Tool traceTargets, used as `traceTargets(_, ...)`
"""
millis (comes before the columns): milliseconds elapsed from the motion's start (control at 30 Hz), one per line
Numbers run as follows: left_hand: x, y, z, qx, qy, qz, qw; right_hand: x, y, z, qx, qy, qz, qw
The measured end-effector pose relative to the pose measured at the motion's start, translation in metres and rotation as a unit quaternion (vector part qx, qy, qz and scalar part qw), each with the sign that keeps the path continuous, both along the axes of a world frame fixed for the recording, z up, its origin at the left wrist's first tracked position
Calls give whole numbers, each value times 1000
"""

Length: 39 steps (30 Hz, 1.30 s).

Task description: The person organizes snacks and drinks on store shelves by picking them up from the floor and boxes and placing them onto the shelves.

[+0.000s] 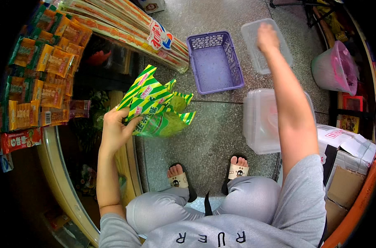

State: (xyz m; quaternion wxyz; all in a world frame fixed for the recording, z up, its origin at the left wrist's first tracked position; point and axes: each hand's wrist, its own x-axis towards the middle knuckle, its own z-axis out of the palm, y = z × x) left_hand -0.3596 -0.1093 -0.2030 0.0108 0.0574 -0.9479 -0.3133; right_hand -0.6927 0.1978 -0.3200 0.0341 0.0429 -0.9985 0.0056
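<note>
My left hand (119, 127) grips several green-and-yellow striped snack packets (160, 102) by one end, fanned out above the floor. Green contents show through their clear parts. My right hand (268, 37) is stretched far forward over a translucent plastic lid (257, 60) on the floor. That hand is blurred, so whether it touches the lid or pinches anything is unclear. Between the packets and the lid stands a purple plastic basket (208, 68) with perforated sides. Below my right forearm is a clear plastic container (260, 124), partly hidden by the arm.
Hanging snack packets (54, 60) and long striped packages (129, 34) crowd the left. To the right are a pinkish plastic bucket (330, 71) and an open cardboard box (346, 183). My sandalled feet (178, 178) rest on the speckled floor (206, 139).
</note>
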Motion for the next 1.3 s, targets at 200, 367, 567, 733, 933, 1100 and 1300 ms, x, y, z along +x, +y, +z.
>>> traceTargets(200,12,-4,-5,21,-25,-2,999,50,-55,-60,-79,-284,21,955)
traceTargets(367,19,-7,5,125,-76,31,989,77,-53,-65,-89,-459,3,884)
traceTargets(567,9,0,9,222,-64,-124,965,175,-58,-60,-128,-355,62,924)
traceTargets(733,-3,-3,-33,285,-157,-165,931,238,-48,-66,-182,-415,145,880)
traceTargets(933,4,-12,-121,21,-180,-52,982,259,-63,-83,-218,-440,245,836)
traceTargets(1100,11,2,-155,-65,80,1,995,257,-68,-62,-292,-454,241,806)
traceTargets(1300,-10,12,-161,-52,154,-20,987,274,-92,-46,-353,-185,406,822)
